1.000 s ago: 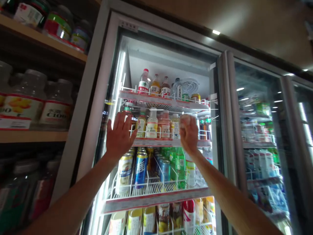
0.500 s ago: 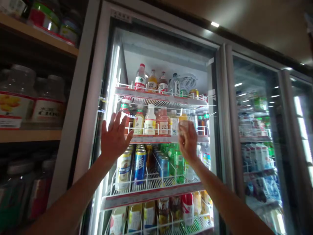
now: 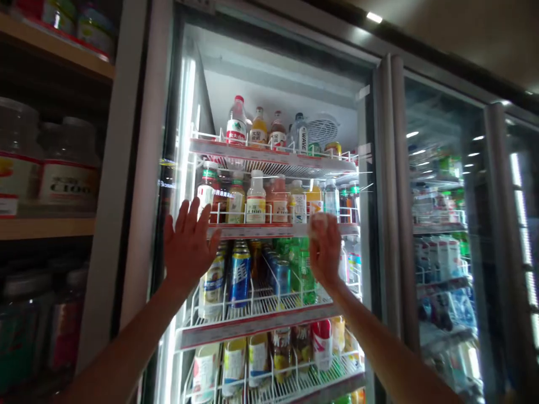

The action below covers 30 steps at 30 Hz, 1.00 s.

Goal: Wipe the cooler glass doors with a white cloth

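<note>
I face a lit drinks fridge with a glass door (image 3: 278, 78). My left hand (image 3: 187, 249) lies flat on the glass with its fingers spread, in front of the cans (image 3: 240, 275) on the third shelf. My right hand (image 3: 325, 252) is pressed to the glass further right, its fingers curled round a pale wad (image 3: 318, 220) that is too blurred to name. Behind it are green bottles (image 3: 304, 264) and the red-edged shelf (image 3: 261, 230) of juice bottles.
Wooden shelves (image 3: 46, 226) at the left carry large plastic jars (image 3: 67, 174). To the right stand more glass-door fridges (image 3: 442, 224) holding cartons and bottles. A metal door frame (image 3: 385, 185) separates them. Lower fridge shelves hold more bottles (image 3: 290, 353).
Both hands have slid a little down the glass, from the level of the juice-bottle shelf to just below it. The view has shifted so that the fridge sits higher and more to the left.
</note>
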### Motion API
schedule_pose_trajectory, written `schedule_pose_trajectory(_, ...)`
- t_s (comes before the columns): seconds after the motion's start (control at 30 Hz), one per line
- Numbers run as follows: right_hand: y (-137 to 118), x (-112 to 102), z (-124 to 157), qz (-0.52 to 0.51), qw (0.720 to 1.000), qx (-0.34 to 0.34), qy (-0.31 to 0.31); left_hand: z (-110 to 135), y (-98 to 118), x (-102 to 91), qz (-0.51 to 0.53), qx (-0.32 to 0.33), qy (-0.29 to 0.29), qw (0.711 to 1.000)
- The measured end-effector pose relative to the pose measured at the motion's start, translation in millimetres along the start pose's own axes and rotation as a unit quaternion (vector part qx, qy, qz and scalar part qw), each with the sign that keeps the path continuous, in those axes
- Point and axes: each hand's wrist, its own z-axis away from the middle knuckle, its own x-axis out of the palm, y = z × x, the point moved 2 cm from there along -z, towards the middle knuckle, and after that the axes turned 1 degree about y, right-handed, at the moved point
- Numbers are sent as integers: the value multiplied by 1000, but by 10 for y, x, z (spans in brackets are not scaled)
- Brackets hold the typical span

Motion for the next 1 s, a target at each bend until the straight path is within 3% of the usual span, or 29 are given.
schedule_pose_trajectory(0.07,-292,51,125,-13,995,-82,-59,26,-18,-3,2,7,11,1000)
schedule_pose_trajectory(0.13,-284,4,237,-4,991,-112,-77,106,-16,-16,2,14,12,1000)
schedule_pose_trajectory(0.2,17,-121,315,31,996,-71,-44,237,11,-40,3,17,-1,1000)
schedule_pose_trajectory(0.3,562,-294,396,77,995,53,41,440,73,-76,3,11,-21,1000)
schedule_pose_trajectory(0.37,638,-316,463,79,989,97,75,517,101,-91,8,7,-24,1000)
schedule_pose_trajectory(0.43,403,-259,561,56,994,77,57,538,108,-96,16,6,-21,1000)
schedule_pose_trajectory(0.57,-260,-145,810,-9,997,-42,-66,517,93,-93,19,1,-23,1000)
schedule_pose_trajectory(0.67,-139,-258,951,16,997,-24,-73,521,101,-95,15,-6,-43,999)
schedule_pose_trajectory(0.77,345,-430,1024,71,993,90,-1,540,123,-95,12,-12,-63,998)
schedule_pose_trajectory(0.83,475,-468,1060,79,988,131,32,547,133,-92,7,-13,-67,998)
schedule_pose_trajectory(0.9,310,-430,1114,57,991,119,25,549,133,-89,3,-8,-64,998)
schedule_pose_trajectory(1.0,-206,-319,1247,6,997,39,-67,546,120,-88,6,-1,-58,998)
